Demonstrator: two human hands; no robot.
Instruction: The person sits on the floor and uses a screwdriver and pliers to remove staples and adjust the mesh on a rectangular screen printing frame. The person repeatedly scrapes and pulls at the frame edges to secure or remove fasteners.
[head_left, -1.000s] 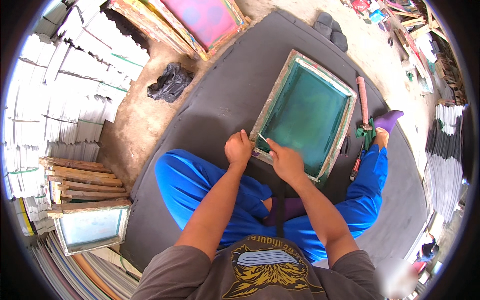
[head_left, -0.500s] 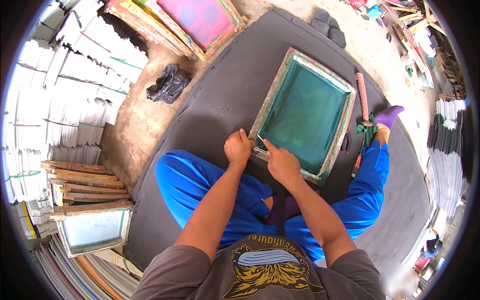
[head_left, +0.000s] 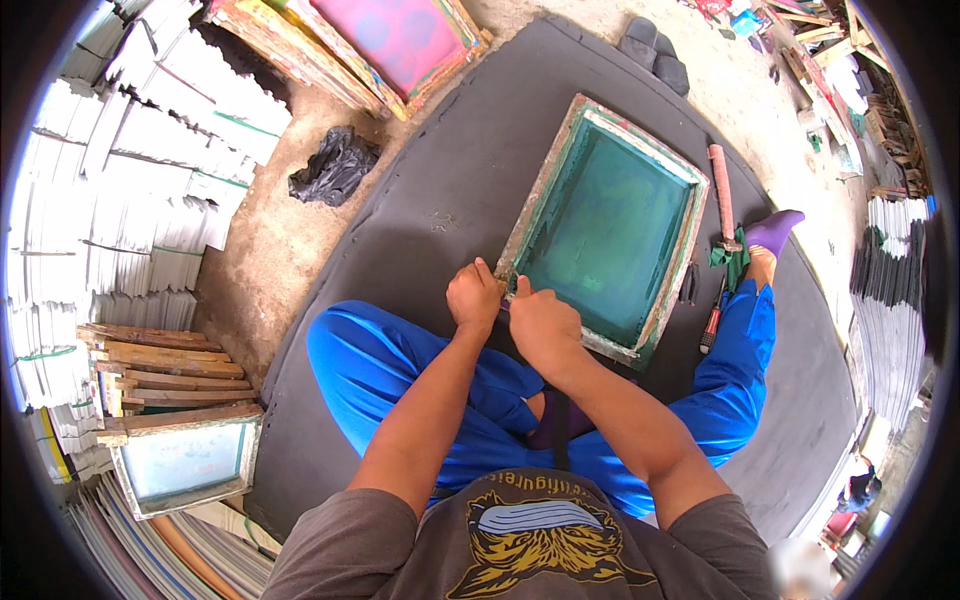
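A screen printing frame with a dark green mesh and paint-stained wooden edges lies tilted on the dark mat before me. My left hand is closed on its near left corner, thumb upward. Close beside it, my right hand is closed at the same corner, with its index finger bent against the wood. Whatever this hand holds is hidden behind the fingers. To the right of the frame lie a hammer with a pink-wrapped handle, a screwdriver with a red and black handle, and dark pliers.
My crossed legs in blue trousers border the frame. A green cloth lies by my right foot. Beyond the mat are a black plastic bag, pink-meshed screens, paper stacks, another screen and dark slippers.
My right hand has shifted left along the near edge to the corner, beside my left hand. The thin pale piece seen at its fingertip earlier is now hidden. My left hand stays in place.
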